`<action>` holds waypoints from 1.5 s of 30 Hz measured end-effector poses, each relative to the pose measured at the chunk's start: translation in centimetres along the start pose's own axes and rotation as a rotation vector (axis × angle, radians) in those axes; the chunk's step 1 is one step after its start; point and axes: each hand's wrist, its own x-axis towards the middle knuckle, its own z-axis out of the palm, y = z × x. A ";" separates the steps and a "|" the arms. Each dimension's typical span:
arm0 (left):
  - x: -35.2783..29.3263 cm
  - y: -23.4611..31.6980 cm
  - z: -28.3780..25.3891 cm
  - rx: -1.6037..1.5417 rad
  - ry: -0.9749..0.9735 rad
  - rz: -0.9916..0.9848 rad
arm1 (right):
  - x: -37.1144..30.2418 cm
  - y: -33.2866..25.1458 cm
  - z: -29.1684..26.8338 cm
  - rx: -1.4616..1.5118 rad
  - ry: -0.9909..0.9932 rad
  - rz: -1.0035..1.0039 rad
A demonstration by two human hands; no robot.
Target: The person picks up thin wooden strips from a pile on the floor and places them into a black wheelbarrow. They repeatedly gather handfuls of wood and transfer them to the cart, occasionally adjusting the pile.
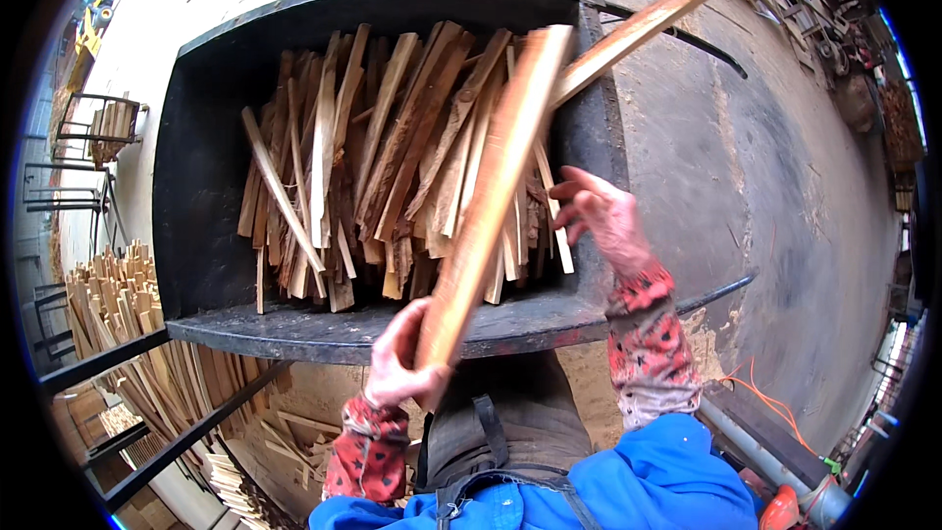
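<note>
My left hand [402,361] is closed round the near end of a long wooden board [498,186]. The board slants up and away over a black metal bin [211,157] heaped with wooden slats [402,137], some with bark on them. My right hand [601,216] hovers by the bin's right wall with its fingers apart and nothing in them. Another wooden strip [638,39] juts out past the bin's far right corner, its lower end hidden behind the held board.
Stacked wooden sticks [123,304] stand at the left beyond black metal rails [128,358]. At the lower right lie an orange cable [770,397] and a grey pipe [751,442]. Scrap wood and machine parts [814,20] line the far right. Loose wood pieces [299,442] lie at the lower left.
</note>
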 end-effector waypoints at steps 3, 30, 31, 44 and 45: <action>-2.5 0.0 0.9 0.152 -0.147 0.042 | -3.1 -3.1 0.5 -0.023 0.044 -0.075; 2.1 -7.1 -6.3 0.783 0.222 0.249 | -3.0 5.8 -7.8 -0.271 0.739 -0.126; 2.1 -7.2 -6.4 0.775 0.215 0.235 | -3.0 7.4 -8.1 -0.329 0.748 -0.159; 1.9 -8.3 -6.7 0.661 0.208 0.193 | -5.1 9.1 -7.1 -0.421 0.857 -0.125; 1.9 -8.6 -6.9 0.670 0.212 0.197 | -5.2 9.1 -7.0 -0.414 0.840 -0.086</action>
